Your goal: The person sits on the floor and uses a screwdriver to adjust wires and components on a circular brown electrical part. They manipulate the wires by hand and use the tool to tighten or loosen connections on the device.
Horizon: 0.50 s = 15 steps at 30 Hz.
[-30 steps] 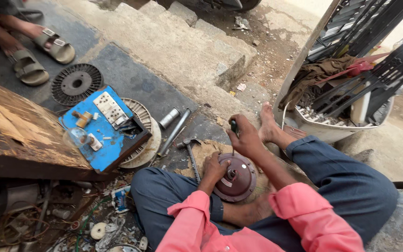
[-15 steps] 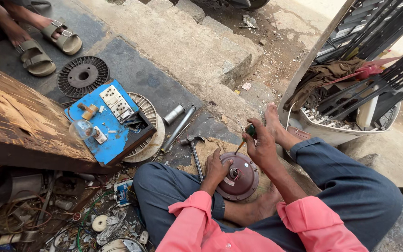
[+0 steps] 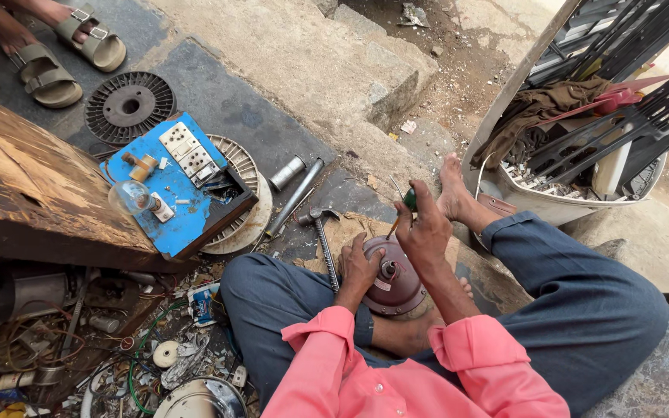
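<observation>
Round motor housing (image 3: 396, 282): dull reddish-brown metal, smooth, faint sheen on the dome. Screwdriver (image 3: 403, 209): glossy green plastic handle, thin bare metal shaft. Hammer (image 3: 324, 240): grey steel, ribbed rough handle. Pipe (image 3: 296, 197): matt grey metal. Blue board (image 3: 172, 201): painted, chipped, matt, with white plastic sockets. Bulb (image 3: 129, 197): clear shiny glass. Wooden plank (image 3: 17, 186): raw, splintered, rough. Vented disc (image 3: 129, 104): dark, dusty cast metal. Sandals (image 3: 71, 50): beige, matt. Ground (image 3: 303, 54): coarse concrete. Sleeves (image 3: 327, 364): soft pink cloth.

The single head camera looks steeply down, close over the seated person's lap and the ground ahead.
</observation>
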Each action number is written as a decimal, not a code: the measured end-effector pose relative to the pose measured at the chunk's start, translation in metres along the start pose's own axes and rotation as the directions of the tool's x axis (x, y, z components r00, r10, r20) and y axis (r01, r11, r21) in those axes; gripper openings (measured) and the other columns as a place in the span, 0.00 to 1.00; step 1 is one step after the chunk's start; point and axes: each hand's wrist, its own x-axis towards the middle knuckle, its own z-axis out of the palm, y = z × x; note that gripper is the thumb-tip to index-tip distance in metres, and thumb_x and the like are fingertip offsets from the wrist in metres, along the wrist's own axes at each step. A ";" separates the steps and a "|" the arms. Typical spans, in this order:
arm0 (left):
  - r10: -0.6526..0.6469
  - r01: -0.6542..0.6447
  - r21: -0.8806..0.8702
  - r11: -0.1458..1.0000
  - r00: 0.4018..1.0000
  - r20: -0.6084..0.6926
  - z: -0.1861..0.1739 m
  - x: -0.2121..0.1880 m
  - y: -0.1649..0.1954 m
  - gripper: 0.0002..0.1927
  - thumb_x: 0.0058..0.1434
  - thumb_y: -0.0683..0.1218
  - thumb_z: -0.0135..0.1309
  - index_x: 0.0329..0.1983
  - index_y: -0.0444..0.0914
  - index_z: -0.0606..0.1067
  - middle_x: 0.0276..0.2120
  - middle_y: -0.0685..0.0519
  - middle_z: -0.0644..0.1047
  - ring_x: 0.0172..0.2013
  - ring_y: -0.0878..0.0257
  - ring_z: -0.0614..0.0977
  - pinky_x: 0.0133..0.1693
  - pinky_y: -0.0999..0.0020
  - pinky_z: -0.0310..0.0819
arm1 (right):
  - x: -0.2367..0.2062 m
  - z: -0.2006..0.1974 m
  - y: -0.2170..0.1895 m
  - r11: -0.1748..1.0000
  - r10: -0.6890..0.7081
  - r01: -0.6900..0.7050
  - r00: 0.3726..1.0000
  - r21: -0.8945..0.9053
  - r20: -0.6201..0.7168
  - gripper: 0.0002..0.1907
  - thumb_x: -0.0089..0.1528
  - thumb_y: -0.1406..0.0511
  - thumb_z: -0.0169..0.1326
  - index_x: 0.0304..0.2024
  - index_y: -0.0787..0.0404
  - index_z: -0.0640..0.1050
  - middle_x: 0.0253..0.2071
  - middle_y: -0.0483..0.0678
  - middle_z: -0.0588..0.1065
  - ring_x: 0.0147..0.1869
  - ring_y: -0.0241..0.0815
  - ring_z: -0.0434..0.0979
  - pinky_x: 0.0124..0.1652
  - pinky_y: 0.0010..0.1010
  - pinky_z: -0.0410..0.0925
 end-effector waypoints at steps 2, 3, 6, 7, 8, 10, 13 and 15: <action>-0.005 0.005 -0.016 1.000 1.000 0.005 -0.003 -0.002 0.000 0.39 0.56 0.60 0.63 0.69 0.45 0.66 0.48 0.34 0.71 0.53 0.38 0.72 0.58 0.48 0.64 | 0.013 -0.003 -0.003 0.991 -0.122 0.120 0.992 0.066 0.030 0.23 0.63 0.69 0.62 0.59 0.57 0.71 0.42 0.52 0.79 0.40 0.49 0.81 0.41 0.38 0.70; -0.003 0.004 -0.025 1.000 1.000 0.006 -0.004 -0.002 0.000 0.39 0.56 0.59 0.63 0.69 0.45 0.67 0.49 0.34 0.71 0.53 0.38 0.72 0.58 0.49 0.63 | 0.021 -0.007 -0.002 0.959 -0.244 0.234 0.969 0.158 0.043 0.23 0.62 0.71 0.61 0.58 0.57 0.70 0.45 0.54 0.78 0.43 0.49 0.81 0.43 0.37 0.71; 0.024 -0.024 -0.022 0.999 1.000 0.014 -0.003 -0.003 -0.003 0.40 0.57 0.61 0.63 0.69 0.43 0.66 0.49 0.34 0.71 0.53 0.37 0.71 0.59 0.48 0.62 | 0.040 -0.013 0.008 0.886 -0.323 0.178 0.899 0.428 0.294 0.27 0.61 0.75 0.56 0.62 0.57 0.69 0.47 0.51 0.79 0.45 0.44 0.82 0.45 0.33 0.74; 0.011 -0.011 -0.012 1.000 1.000 0.017 -0.003 -0.003 -0.004 0.40 0.57 0.61 0.63 0.70 0.44 0.66 0.49 0.34 0.71 0.53 0.37 0.71 0.59 0.48 0.62 | 0.040 -0.012 0.012 0.865 -0.307 0.067 0.854 0.497 0.419 0.29 0.61 0.76 0.53 0.65 0.57 0.69 0.46 0.49 0.80 0.44 0.42 0.82 0.45 0.31 0.75; 0.002 -0.002 -0.006 1.000 1.000 0.012 -0.001 -0.003 -0.006 0.40 0.57 0.61 0.63 0.70 0.44 0.65 0.49 0.34 0.71 0.53 0.37 0.72 0.59 0.47 0.62 | 0.037 -0.009 0.014 0.869 -0.297 0.080 0.874 0.488 0.386 0.28 0.61 0.77 0.54 0.64 0.57 0.70 0.45 0.49 0.80 0.45 0.41 0.83 0.45 0.31 0.75; -0.017 0.017 -0.016 1.000 1.000 0.001 0.002 0.001 -0.007 0.41 0.56 0.61 0.63 0.70 0.44 0.65 0.48 0.34 0.71 0.53 0.37 0.71 0.59 0.47 0.62 | 0.026 0.002 0.015 0.875 -0.288 0.118 0.907 0.470 0.309 0.27 0.61 0.77 0.55 0.62 0.56 0.72 0.43 0.48 0.81 0.46 0.38 0.84 0.46 0.30 0.76; -0.025 0.026 -0.019 0.999 0.999 0.023 0.004 0.006 -0.007 0.42 0.55 0.61 0.64 0.71 0.43 0.64 0.49 0.33 0.70 0.53 0.36 0.71 0.58 0.47 0.63 | 0.005 0.022 0.005 0.905 -0.087 0.016 0.985 0.424 0.149 0.23 0.63 0.76 0.55 0.60 0.58 0.74 0.38 0.49 0.80 0.44 0.37 0.85 0.41 0.29 0.77; -0.009 0.009 -0.022 1.000 1.000 0.023 0.004 0.008 -0.007 0.43 0.55 0.61 0.64 0.71 0.42 0.63 0.50 0.33 0.70 0.54 0.36 0.72 0.57 0.47 0.63 | -0.001 0.031 -0.005 0.956 -0.110 0.095 0.993 0.279 0.041 0.22 0.62 0.74 0.60 0.58 0.58 0.74 0.40 0.51 0.80 0.42 0.37 0.83 0.40 0.30 0.76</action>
